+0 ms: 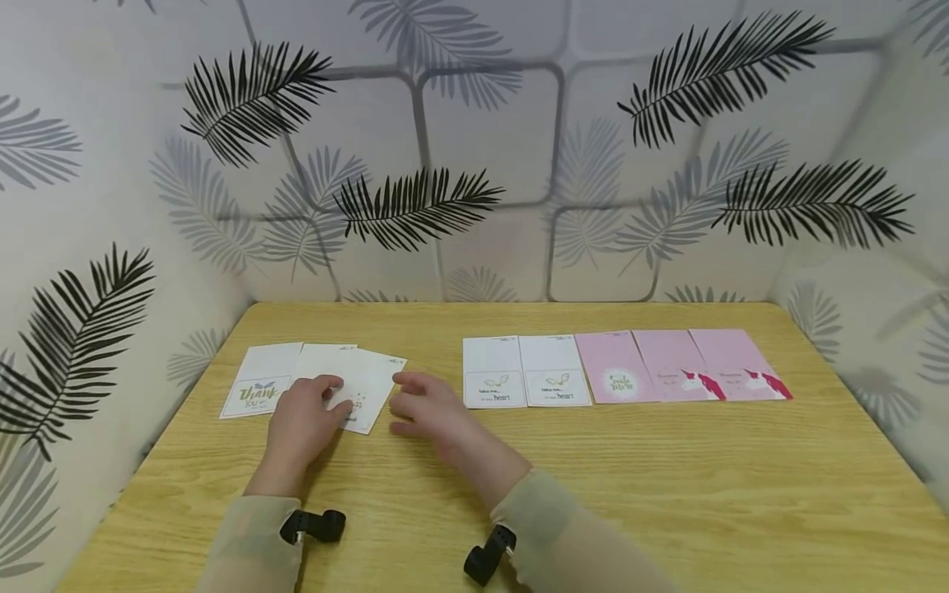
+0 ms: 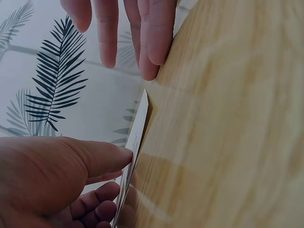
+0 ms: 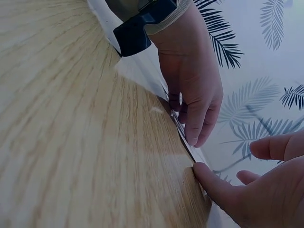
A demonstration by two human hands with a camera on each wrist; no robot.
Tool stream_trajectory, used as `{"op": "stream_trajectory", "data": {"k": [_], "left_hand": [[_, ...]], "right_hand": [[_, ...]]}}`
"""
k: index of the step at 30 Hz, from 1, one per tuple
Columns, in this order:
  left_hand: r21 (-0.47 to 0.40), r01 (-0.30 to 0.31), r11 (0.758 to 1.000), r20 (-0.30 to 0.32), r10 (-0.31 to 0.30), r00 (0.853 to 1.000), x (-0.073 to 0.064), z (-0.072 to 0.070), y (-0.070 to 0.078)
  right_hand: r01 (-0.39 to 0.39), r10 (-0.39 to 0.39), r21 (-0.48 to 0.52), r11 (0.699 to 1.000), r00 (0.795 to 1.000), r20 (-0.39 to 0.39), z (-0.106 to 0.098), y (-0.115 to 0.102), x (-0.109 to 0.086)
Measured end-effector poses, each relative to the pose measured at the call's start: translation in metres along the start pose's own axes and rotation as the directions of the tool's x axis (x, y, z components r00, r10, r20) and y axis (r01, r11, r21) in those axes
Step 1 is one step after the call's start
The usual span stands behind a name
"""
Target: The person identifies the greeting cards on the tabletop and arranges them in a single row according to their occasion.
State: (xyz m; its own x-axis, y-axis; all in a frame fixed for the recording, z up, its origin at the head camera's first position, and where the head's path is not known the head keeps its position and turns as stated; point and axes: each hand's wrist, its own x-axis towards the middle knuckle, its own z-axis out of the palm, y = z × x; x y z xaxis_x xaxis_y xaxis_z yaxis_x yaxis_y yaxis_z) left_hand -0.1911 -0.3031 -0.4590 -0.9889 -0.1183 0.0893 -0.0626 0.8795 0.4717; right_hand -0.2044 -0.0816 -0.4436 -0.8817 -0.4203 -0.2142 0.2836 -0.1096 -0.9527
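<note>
At the left of the table, my left hand (image 1: 306, 420) rests on a tilted white folded card (image 1: 376, 380), its thumb touching the card's face and its other fingers loosely bent. This card overlaps another white card (image 1: 320, 357), whose lower part my hand hides. Further left lies a white "Thank you" card (image 1: 255, 392). My right hand (image 1: 437, 416) is just right of the tilted card, fingers spread and thumb apart. In the right wrist view its lowest fingertip (image 3: 201, 170) meets the card's edge. Seen side-on in the left wrist view, the card (image 2: 138, 124) stands slightly off the wood.
To the right, several cards lie in a row: two white "heart" cards (image 1: 495, 387), a pink card with a round white motif (image 1: 618, 377) and two pink unicorn cards (image 1: 678, 375). The wooden table (image 1: 630, 486) meets a leaf-patterned wall (image 1: 489, 140) behind.
</note>
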Motion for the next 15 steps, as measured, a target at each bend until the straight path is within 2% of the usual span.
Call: {"op": "stream_trajectory", "data": {"k": [7, 15], "left_hand": [[0.009, 0.005, 1.000, 0.001, -0.005, 1.000, -0.0003, -0.0003, 0.0007], [0.003, 0.020, 1.000, 0.005, -0.020, 1.000, 0.0003, -0.0010, 0.0022]], "right_hand": [[-0.026, 0.024, 0.083, 0.996, 0.999, 0.021, 0.0008, -0.0004, 0.0018], [-0.032, 0.031, 0.109, 0.994, 0.999, 0.013, 0.0048, -0.0003, 0.0036]]}}
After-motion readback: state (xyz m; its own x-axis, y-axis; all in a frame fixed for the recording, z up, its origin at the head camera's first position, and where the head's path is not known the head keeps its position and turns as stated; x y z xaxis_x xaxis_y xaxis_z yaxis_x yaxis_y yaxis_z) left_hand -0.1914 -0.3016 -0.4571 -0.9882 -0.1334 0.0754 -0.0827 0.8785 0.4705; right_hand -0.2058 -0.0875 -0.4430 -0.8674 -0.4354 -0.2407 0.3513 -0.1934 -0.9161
